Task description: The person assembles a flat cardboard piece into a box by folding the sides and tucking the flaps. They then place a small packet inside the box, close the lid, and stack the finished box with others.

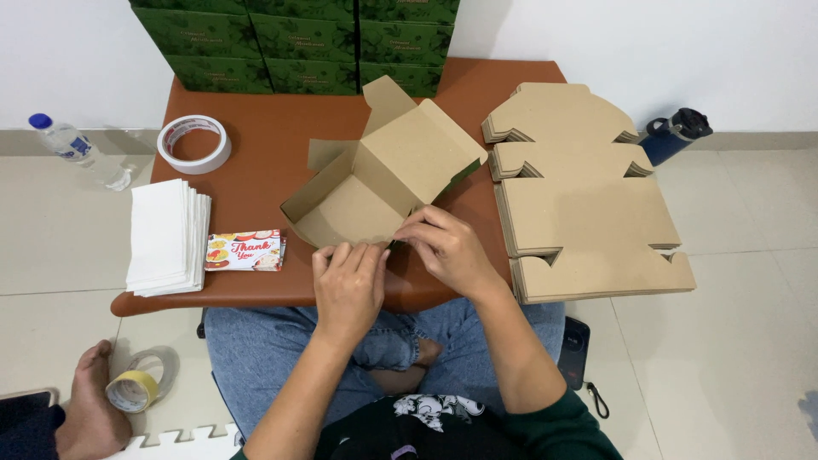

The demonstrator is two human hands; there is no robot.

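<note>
A half-folded brown cardboard box (pixel 383 175) lies on the low brown table (pixel 273 145), its lid flap raised toward the back. My left hand (pixel 348 285) pinches the box's near wall at the front edge. My right hand (pixel 447 247) grips the same near edge just to the right, fingers curled over the cardboard. Both hands touch the box close together.
A stack of flat brown box blanks (pixel 588 213) covers the table's right side. Folded white paper (pixel 166 237), a printed card (pixel 245 250) and a white tape roll (pixel 194 143) lie at left. Green boxes (pixel 298 43) are stacked at the back. A bottle (pixel 77 149), a yellow tape roll (pixel 135 390) and another person's foot (pixel 85 409) are on the floor.
</note>
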